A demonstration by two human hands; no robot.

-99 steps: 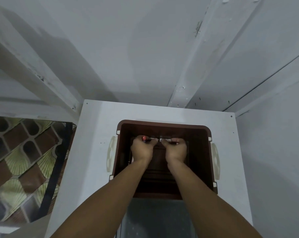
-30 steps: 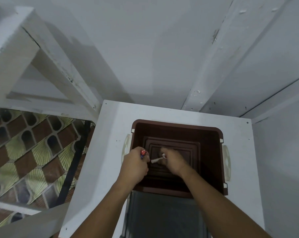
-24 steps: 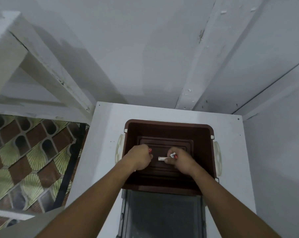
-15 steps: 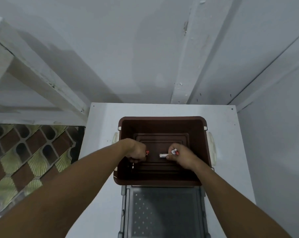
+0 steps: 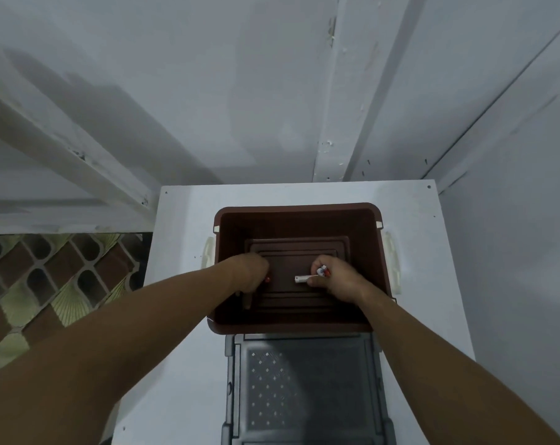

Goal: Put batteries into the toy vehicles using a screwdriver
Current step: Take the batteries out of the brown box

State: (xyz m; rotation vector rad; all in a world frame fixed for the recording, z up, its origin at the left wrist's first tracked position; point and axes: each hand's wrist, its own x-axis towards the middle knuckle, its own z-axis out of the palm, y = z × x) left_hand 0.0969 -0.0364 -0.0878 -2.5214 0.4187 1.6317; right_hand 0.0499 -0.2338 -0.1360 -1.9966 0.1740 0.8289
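As both arms angle into the bin [image 5: 297, 208], left hand [image 5: 249, 277] clenches a red item [image 5: 267, 279], right hand [image 5: 336, 282] pinches a white cylinder [image 5: 302, 279].

One white table [image 5: 182, 226], one brown bin [image 5: 297, 209] at centre frame with two cream handles [image 5: 209, 256], one grey perforated crate [image 5: 304, 380] at lower centre, two hands inside the bin – left hand [image 5: 248, 274], right hand [image 5: 339, 282] – one small white piece [image 5: 301, 279], one red-tipped item [image 5: 267, 279].

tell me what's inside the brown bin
Both hands reach into the brown bin. The right hand pinches a small white piece with a red end; the left hand curls over a red piece, mostly covered. The floor beneath the hands is hidden.
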